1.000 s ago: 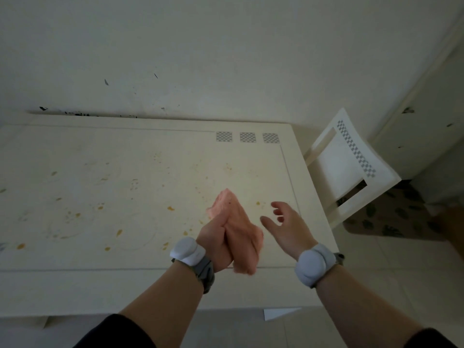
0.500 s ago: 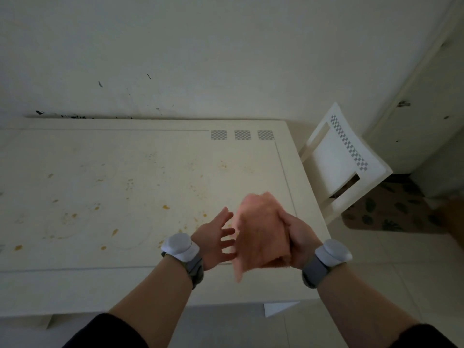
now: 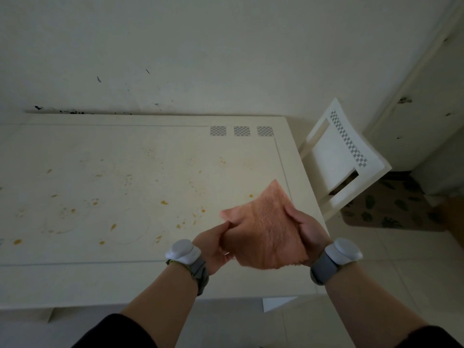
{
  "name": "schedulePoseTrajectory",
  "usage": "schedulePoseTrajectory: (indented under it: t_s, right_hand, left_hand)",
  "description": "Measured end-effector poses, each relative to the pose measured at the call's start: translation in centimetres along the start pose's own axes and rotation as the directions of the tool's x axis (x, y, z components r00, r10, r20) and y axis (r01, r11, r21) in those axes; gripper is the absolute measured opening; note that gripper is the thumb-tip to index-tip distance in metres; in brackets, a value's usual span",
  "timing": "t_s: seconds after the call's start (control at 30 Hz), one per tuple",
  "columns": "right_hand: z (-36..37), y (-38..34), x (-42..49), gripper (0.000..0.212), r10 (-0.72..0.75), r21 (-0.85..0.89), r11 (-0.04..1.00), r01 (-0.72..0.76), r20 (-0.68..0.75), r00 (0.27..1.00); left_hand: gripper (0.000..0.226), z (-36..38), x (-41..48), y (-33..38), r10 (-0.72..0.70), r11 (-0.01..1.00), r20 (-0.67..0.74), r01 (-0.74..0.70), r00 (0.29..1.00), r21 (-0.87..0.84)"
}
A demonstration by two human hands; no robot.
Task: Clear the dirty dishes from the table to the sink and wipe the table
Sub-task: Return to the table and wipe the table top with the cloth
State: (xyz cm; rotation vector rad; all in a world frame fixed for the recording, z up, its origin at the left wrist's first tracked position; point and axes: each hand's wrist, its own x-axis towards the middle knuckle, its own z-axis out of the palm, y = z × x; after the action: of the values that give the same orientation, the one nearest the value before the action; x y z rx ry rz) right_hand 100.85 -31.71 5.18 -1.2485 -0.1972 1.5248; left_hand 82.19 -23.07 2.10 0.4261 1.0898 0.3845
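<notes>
An orange cloth (image 3: 263,229) is stretched flat between both hands above the near right part of the cream table (image 3: 125,151). My left hand (image 3: 213,247) pinches its left edge. My right hand (image 3: 306,227) grips its right edge, fingers hidden behind the fabric. The tabletop carries several orange-brown food spots (image 3: 164,202) and faint ring marks. No dishes are in view.
A white chair (image 3: 341,156) stands at the table's right end, by a patterned floor mat (image 3: 391,209). A white cabinet (image 3: 421,116) fills the right side. The table's far edge meets the wall. Three checkered markers (image 3: 241,131) sit near the far right corner.
The cloth passed from my left hand to my right, and now both hands hold it spread open. The left hand went from empty and open to pinching the cloth's edge.
</notes>
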Motion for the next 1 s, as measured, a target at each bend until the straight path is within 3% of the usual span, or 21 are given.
schedulePoseTrajectory:
  t_s: [0.13,0.23,0.37,0.47,0.57,0.63,0.7,0.8,0.83,0.87,0.97,1.0]
  right_hand:
    - [-0.7,-0.4,-0.3,0.051,-0.001,-0.036,0.999,0.002,0.028,1.0]
    - [-0.8,-0.9,-0.5,0.052,-0.032,-0.154,0.987,0.04,0.054,0.998]
    - [0.1,-0.8,-0.7,0.028,-0.036,-0.308,0.949,0.072,0.12,0.992]
    - [1.5,0.1,-0.9,0.023,0.002,-0.39,0.917,0.085,0.218,0.976]
    - [1.8,0.2,-1.0,0.025,-0.052,-0.423,0.899,0.116,0.16,0.986]
    - [1.1,-0.1,-1.1,0.024,-0.163,-0.552,0.815,0.177,0.075,0.984]
    - [0.5,-0.1,-1.1,0.021,-0.251,-0.719,0.66,0.218,0.062,0.966]
    - [0.1,0.4,-0.5,0.026,-0.357,-0.89,0.397,0.225,0.076,0.931]
    - [-0.2,0.5,-0.2,0.032,-0.366,-0.911,0.352,0.213,0.076,0.927]
    - [-0.6,0.5,-0.1,0.04,-0.345,-0.908,0.366,0.206,0.073,0.936]
    - [-1.9,1.3,0.1,0.047,-0.075,-0.63,0.771,0.09,0.05,0.996]
    - [-2.2,1.7,0.1,0.04,-0.033,-0.567,0.823,0.047,0.035,0.999]
  left_hand:
    - [0.013,0.1,0.5,-0.4,0.048,0.994,-0.153,-0.031,0.987,0.107]
    - [0.015,0.8,0.6,-0.6,0.085,0.991,-0.22,-0.059,0.972,0.122]
    - [0.042,2.8,-0.1,-1.0,-0.033,0.999,0.05,0.031,0.998,0.044]
    - [0.075,3.9,-0.4,-1.3,-0.056,0.992,0.315,0.087,0.947,-0.086]
    - [0.096,4.1,-0.6,-1.4,-0.042,0.988,0.462,0.107,0.886,-0.116]
    - [0.088,3.9,-0.5,-1.4,-0.002,0.998,0.498,0.033,0.867,-0.052]
    - [0.062,3.8,-0.1,-1.6,0.035,0.999,0.46,-0.043,0.887,0.009]
    - [0.044,3.9,0.6,-2.0,0.02,1.0,0.347,-0.018,0.938,-0.007]
    - [0.041,3.8,0.8,-2.0,0.005,1.0,0.34,0.001,0.94,-0.017]
    - [0.039,3.7,1.1,-2.1,-0.021,1.0,0.339,0.027,0.941,-0.014]
    - [0.035,3.7,1.4,-2.4,-0.079,0.996,0.299,0.067,0.951,0.051]
    - [0.034,3.9,1.5,-2.5,-0.085,0.994,0.281,0.06,0.956,0.096]
